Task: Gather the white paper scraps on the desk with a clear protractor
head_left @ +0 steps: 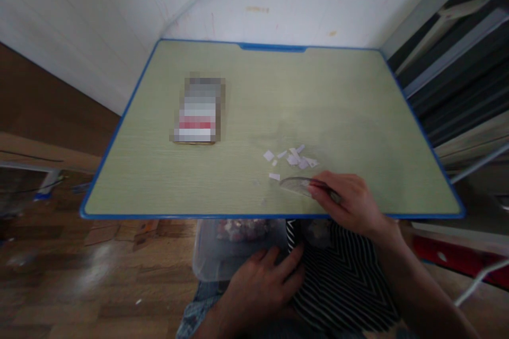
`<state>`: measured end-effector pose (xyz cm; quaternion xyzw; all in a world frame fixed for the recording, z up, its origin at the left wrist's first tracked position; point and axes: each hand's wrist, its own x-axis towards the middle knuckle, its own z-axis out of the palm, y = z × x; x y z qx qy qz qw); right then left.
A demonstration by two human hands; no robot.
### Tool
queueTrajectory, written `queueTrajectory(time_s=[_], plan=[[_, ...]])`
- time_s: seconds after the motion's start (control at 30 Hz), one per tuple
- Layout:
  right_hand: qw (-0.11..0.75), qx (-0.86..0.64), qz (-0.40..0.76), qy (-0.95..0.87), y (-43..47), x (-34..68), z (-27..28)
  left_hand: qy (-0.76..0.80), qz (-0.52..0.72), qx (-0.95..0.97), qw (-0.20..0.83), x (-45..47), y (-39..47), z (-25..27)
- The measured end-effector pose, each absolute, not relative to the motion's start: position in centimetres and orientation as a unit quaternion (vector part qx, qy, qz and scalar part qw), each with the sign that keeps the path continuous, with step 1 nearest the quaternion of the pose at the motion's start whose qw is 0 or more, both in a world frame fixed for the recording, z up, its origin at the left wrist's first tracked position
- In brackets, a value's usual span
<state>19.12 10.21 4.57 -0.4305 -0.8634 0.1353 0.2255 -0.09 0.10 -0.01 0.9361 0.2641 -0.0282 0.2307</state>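
My right hand (pixel 344 198) is closed over the front part of the tabletop. Between its thumb and fingers it pinches a thin, see-through piece with a curved dark edge (pixel 296 184); its exact kind is unclear. Just beyond its tip lie several small white paper scraps (pixel 294 158), with one scrap (pixel 274 176) close to the curved edge. Below the table's front edge, my left hand (pixel 264 280) rests over my lap with fingers apart. It lies beside black-and-white striped cloth (pixel 342 275) and holds nothing that I can see.
The pale green tabletop (pixel 238 190) has a blue rim. A blurred-out flat rectangular object (pixel 198 114) lies on its left side. Under the front edge sits a clear plastic tub (pixel 204 259) with pale bits inside. A white wall (pixel 294 0) stands behind, dark slatted panels (pixel 465 63) at right.
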Motion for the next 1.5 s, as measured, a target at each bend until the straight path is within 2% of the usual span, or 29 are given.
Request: queueTrajectory(time_s=[0.4,0.63,0.93,1.13,1.33,1.5], plan=[[0.212,-0.502,0.058,-0.837,10.3,19.2,4.7,0.257,-0.027,0.938,0.229,-0.1,0.2,0.1],[0.195,-0.464,0.088,-0.859,10.1,18.6,4.6,0.261,-0.027,0.937,0.23,-0.1,0.1,0.1],[0.18,-0.503,0.127,-0.835,9.9,21.4,6.5,0.258,-0.028,0.938,0.232,0.1,0.2,0.1],[0.252,-0.52,0.141,-0.804,10.5,19.4,5.9,0.261,-0.03,0.937,0.229,0.1,0.2,0.2],[0.227,-0.514,0.128,-0.817,11.8,17.7,4.0,0.262,-0.021,0.941,0.215,-0.1,0.1,0.1],[0.208,-0.516,0.132,-0.82,11.6,18.9,5.1,0.263,-0.018,0.94,0.217,-0.1,0.1,-0.1]])
